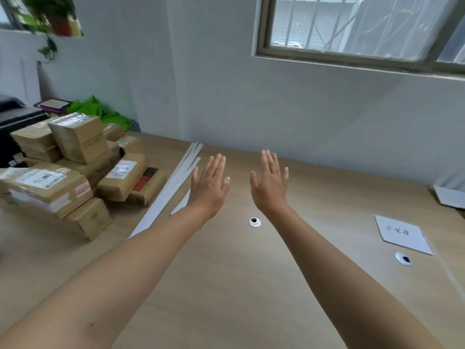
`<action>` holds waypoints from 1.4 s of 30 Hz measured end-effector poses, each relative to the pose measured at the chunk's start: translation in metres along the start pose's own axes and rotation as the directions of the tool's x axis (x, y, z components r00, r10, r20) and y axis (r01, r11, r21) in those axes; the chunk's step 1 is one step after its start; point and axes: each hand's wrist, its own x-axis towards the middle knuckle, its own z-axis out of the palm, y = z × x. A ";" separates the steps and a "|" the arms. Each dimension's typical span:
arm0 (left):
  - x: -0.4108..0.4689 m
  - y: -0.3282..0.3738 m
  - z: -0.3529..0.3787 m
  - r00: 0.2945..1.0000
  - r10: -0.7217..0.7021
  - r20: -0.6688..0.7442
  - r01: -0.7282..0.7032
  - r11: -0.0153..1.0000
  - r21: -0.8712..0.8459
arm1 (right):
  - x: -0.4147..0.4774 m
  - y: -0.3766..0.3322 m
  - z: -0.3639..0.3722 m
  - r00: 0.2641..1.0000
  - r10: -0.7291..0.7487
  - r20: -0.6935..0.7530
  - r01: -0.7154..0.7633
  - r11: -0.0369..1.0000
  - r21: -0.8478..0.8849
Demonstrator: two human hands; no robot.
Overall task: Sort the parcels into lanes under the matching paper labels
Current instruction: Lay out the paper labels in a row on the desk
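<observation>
Paper label (402,234) txt illegible

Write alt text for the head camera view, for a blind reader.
An open left hand and open right hand hover above a table. Cardboard parcels are piled at the left with white strips beside them; a paper label lies at the right.

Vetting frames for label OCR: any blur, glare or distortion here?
Head view: wide-angle bending curves the window frame and the table edge; daylight is soft, with no glare on the table; the parcels at the left look slightly soft; the paper label has faint handwriting; left hand and right hand, both open, look fairly sharp.
</observation>
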 end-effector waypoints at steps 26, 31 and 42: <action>0.092 -0.211 0.091 0.963 -0.197 0.184 0.196 0.980 0.024 | 0.080 -0.009 0.215 0.899 0.259 0.353 -0.321 0.938 0.130; 0.112 -0.270 0.131 0.925 -0.217 0.311 0.228 0.974 0.000 | 0.093 -0.014 0.277 0.827 0.361 0.430 -0.440 0.893 0.095; 0.127 -0.338 0.220 0.743 -0.397 0.539 0.495 0.868 -0.044 | 0.102 0.014 0.391 0.493 0.650 0.578 -0.803 0.596 0.015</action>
